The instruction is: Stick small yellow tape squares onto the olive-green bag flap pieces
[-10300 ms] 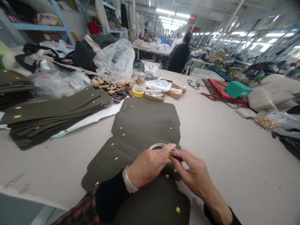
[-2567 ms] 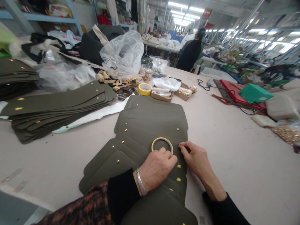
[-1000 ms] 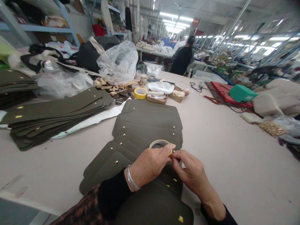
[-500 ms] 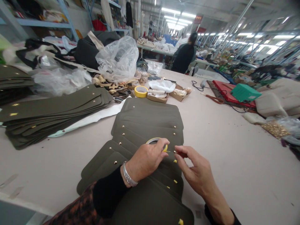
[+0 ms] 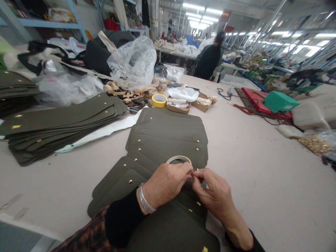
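My left hand (image 5: 166, 182), with a silver bracelet at the wrist, is closed on a roll of yellow tape (image 5: 179, 158) above the fanned dark green panels (image 5: 168, 129). The fingertips of my right hand (image 5: 214, 190) are pinched together and meet the left fingertips at the roll's near right edge. Whatever the right fingertips pinch is too small to make out. Gold studs (image 5: 139, 149) line the panels, and small yellow tape bits (image 5: 198, 203) stick to them near my right hand.
Another stack of green panels (image 5: 65, 119) lies at left beside a white strip (image 5: 105, 133). Farther back are a second tape roll (image 5: 159, 100), small boxes (image 5: 178, 107), plastic bags (image 5: 133, 63) and a green block (image 5: 280, 101) on a red case. A seated person (image 5: 208, 59) is beyond the table.
My right hand has moved left, and its fingers have closed against my left fingertips. The tape roll and my left hand have shifted slightly right. The view has turned a little.
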Available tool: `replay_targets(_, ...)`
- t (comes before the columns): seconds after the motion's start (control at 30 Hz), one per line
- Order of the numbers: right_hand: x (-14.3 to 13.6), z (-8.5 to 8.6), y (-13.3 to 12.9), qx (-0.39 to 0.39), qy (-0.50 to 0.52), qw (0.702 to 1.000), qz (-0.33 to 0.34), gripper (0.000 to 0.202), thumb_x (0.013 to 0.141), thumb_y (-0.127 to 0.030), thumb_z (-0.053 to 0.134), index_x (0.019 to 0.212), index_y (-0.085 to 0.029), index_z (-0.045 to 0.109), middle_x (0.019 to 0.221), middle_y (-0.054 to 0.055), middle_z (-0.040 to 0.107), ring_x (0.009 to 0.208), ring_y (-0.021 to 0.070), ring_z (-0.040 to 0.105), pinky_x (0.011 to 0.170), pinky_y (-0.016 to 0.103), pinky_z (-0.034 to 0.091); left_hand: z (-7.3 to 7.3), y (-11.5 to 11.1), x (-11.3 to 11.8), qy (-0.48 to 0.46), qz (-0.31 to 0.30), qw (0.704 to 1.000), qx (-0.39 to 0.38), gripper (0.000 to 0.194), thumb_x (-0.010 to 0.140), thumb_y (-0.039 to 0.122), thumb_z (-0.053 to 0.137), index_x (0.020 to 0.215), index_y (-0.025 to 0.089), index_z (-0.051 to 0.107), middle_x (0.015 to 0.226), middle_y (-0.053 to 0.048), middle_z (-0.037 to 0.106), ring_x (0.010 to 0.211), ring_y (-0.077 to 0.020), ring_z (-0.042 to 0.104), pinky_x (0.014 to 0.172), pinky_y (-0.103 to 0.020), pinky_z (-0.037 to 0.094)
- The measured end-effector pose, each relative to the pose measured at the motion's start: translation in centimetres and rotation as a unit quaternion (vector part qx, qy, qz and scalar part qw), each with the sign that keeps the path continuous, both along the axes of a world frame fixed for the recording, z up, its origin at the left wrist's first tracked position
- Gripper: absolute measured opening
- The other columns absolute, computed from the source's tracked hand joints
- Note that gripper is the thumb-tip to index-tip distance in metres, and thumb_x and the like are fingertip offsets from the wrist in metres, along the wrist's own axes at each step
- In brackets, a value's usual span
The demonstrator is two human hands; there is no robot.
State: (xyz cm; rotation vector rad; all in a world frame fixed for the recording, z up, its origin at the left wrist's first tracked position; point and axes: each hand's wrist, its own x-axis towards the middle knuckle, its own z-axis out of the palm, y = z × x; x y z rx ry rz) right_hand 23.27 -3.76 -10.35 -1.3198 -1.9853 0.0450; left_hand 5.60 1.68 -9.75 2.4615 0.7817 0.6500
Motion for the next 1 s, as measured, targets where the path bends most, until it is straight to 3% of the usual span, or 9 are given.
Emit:
replay_targets(0.1, -0.3, 0.2, -0.3, -0.033, 0.029, 0.999, -0.031, 0.012, 0.082, -0.013, 0.052, 0.078, -0.019, 0.061, 0.066, 0.000, 0.063, 0.057, 0.0103, 0.058, 0.057, 0.021, 0.046, 0.0, 0.2, 0.1, 0.001, -0.006, 1.000, 0.009, 0.005, 0.094, 0.018, 0.046, 0.094, 0.019, 0.051, 0.085, 0.000, 0.061, 0.080, -0.0157, 0.060, 0.071, -0.026, 0.047)
replay_targets(0.2, -0.7, 0.6, -0.5, -0.116, 0.119, 0.983, -0.076, 0.010, 0.080, -0.018, 0.056, 0.074, -0.019, 0.064, 0.063, -0.001, 0.064, 0.052, 0.0101, 0.058, 0.052, 0.021, 0.046, 0.2, 0.0, 0.5, -0.003, 0.002, 0.999, 0.042, 0.009, 0.095, 0.018, 0.043, 0.090, 0.017, 0.051, 0.083, -0.001, 0.059, 0.077, -0.0161, 0.058, 0.069, -0.027, 0.047)
replay_targets(0.4, 1.0, 0.5, 0.6, -0.289, 0.354, 0.880, -0.128, 0.020, 0.076, -0.036, 0.065, 0.071, -0.016, 0.064, 0.053, -0.001, 0.061, 0.047, 0.0117, 0.057, 0.049, 0.022, 0.049, 0.3, -1.1, 1.1, -0.071, 0.024, 0.991, 0.114, 0.018, 0.097, 0.018, 0.035, 0.086, 0.017, 0.049, 0.075, -0.001, 0.055, 0.069, -0.0138, 0.053, 0.065, -0.026, 0.044)
replay_targets(0.57, 4.4, -0.9, 1.8, -0.385, 0.379, 0.828, -0.151, 0.039, 0.066, -0.049, 0.074, 0.076, -0.013, 0.067, 0.059, 0.002, 0.062, 0.050, 0.0116, 0.057, 0.051, 0.025, 0.051, -0.7, 0.0, 1.1, 0.080, 0.061, 0.985, 0.140, 0.011, 0.095, 0.017, 0.042, 0.088, 0.017, 0.051, 0.085, -0.003, 0.058, 0.080, -0.0180, 0.053, 0.071, -0.031, 0.045)
replay_targets(0.77, 5.2, -2.0, 2.0, -0.422, 0.239, 0.867, -0.115, 0.033, 0.081, -0.047, 0.058, 0.079, -0.015, 0.063, 0.056, -0.002, 0.056, 0.047, 0.0097, 0.050, 0.046, 0.022, 0.040, -1.2, 0.5, 1.4, 0.158, 0.044, 0.978, 0.126, 0.013, 0.095, 0.015, 0.040, 0.089, 0.017, 0.051, 0.089, -0.005, 0.057, 0.083, -0.0194, 0.050, 0.076, -0.034, 0.044)
replay_targets(1.0, 3.8, -1.0, 1.9, -0.332, 0.040, 0.935, -0.119, 0.024, 0.085, -0.035, 0.050, 0.072, -0.019, 0.064, 0.066, 0.001, 0.066, 0.061, 0.0156, 0.059, 0.058, 0.027, 0.043, -1.4, 0.2, 1.2, 0.156, 0.041, 0.980, 0.117, 0.013, 0.097, 0.019, 0.039, 0.091, 0.017, 0.051, 0.088, -0.004, 0.056, 0.082, -0.0199, 0.049, 0.075, -0.034, 0.043)
